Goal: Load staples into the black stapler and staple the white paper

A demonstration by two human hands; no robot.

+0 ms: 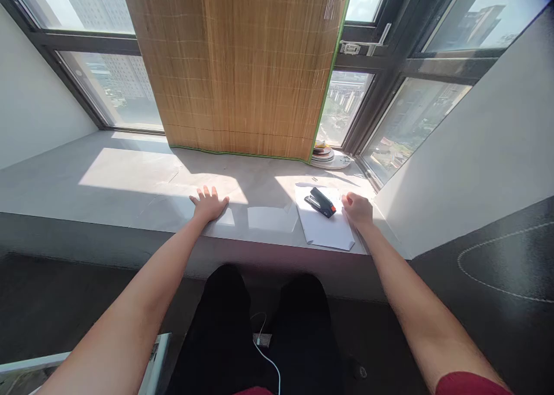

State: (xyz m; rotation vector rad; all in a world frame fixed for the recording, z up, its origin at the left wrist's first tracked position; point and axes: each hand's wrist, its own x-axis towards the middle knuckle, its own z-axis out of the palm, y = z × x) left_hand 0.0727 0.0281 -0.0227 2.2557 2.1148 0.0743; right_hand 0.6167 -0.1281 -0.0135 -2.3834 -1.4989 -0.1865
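My left hand (209, 205) lies flat on the pale windowsill (125, 201), fingers spread, with nothing in it. To the right, my right hand (357, 208) is curled into a fist at the right edge of some white paper (324, 233); I see nothing held in it. On the paper rests a black stapler (321, 202) with a red-orange part at its near end, apart from both hands. The paper's near corners look folded or curled.
A bamboo blind (242, 66) with green edging hangs down to the sill in front of the window. Stacked plates (326, 157) stand in the back right corner. A white cable (273, 365) runs between my knees. A pale frame (160, 354) is at lower left.
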